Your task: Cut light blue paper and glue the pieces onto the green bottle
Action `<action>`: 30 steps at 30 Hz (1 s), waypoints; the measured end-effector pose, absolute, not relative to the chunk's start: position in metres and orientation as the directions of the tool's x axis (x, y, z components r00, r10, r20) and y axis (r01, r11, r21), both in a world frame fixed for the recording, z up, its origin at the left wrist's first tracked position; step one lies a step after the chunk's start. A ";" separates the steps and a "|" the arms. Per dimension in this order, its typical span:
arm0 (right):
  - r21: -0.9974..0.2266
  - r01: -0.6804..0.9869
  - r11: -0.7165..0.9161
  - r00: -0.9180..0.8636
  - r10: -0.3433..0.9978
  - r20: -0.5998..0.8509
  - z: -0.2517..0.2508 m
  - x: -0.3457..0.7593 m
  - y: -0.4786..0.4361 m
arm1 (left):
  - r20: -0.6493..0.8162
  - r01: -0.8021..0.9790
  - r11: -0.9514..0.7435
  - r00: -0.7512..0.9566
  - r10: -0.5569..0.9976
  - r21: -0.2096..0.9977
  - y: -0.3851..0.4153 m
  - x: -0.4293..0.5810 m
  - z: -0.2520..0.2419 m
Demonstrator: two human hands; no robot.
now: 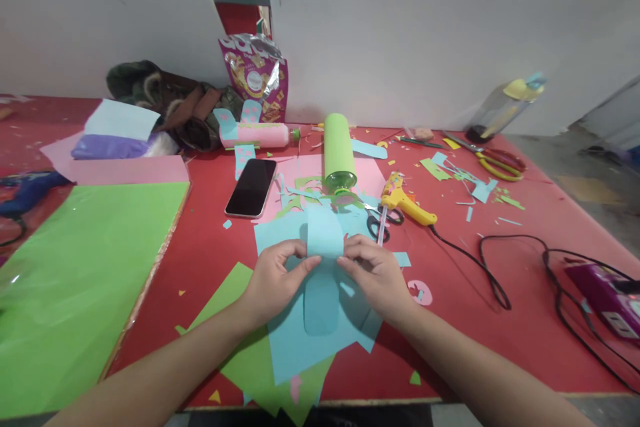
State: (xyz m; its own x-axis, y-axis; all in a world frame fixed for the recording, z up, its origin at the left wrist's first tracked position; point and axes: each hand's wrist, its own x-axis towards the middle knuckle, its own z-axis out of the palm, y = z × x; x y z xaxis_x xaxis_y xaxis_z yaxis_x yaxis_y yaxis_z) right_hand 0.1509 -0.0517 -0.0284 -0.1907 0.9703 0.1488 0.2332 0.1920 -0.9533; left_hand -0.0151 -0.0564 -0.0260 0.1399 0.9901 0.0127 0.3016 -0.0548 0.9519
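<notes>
My left hand (276, 280) and my right hand (373, 273) are both closed in a pinch on a light blue paper strip (324, 235), one hand on each side edge. The strip stands up between them and bends down toward me over a larger light blue sheet (310, 340) that lies flat on the red table (500, 340). Green paper pieces (235, 293) lie under the blue sheet near the front edge.
A black phone (251, 187), a green paper-wrapped bottle (339, 149), a pink wrapped bottle (255, 134), black scissors (380, 221) and a yellow glue gun (406, 203) with its black cable (490, 267) lie behind my hands. Large green sheet (80, 280) at left; red-and-yellow scissors (495, 161) and a water bottle (503, 105) far right.
</notes>
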 end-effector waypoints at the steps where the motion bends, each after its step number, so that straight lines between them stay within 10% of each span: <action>1: -0.954 0.244 0.176 -0.174 0.975 0.136 -0.029 0.151 -0.052 | 0.015 0.312 -0.054 0.127 0.992 0.948 -0.056 -0.015 -0.026; 6: -0.928 0.343 0.143 -0.057 0.990 0.132 -0.031 0.150 -0.056 | -0.027 0.327 0.007 0.059 0.998 0.945 -0.054 -0.014 -0.026; 17: -0.611 0.455 0.648 -0.266 0.754 0.601 -0.032 0.153 -0.059 | -0.054 0.320 0.036 0.048 0.997 0.947 -0.057 -0.012 -0.026; 30: -0.098 0.448 0.889 -0.671 0.406 0.620 -0.027 0.163 -0.055 | -0.375 -0.225 0.393 0.119 0.919 0.891 -0.052 -0.009 -0.036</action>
State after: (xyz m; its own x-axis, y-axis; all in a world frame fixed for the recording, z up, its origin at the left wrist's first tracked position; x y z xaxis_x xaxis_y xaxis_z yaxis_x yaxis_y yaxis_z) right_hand 0.1628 -0.0551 -0.0265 -0.6713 0.4064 0.6199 0.4480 0.8887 -0.0976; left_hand -0.0094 -0.0524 -0.0363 0.1193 0.9191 -0.3755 -0.2248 0.3934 0.8915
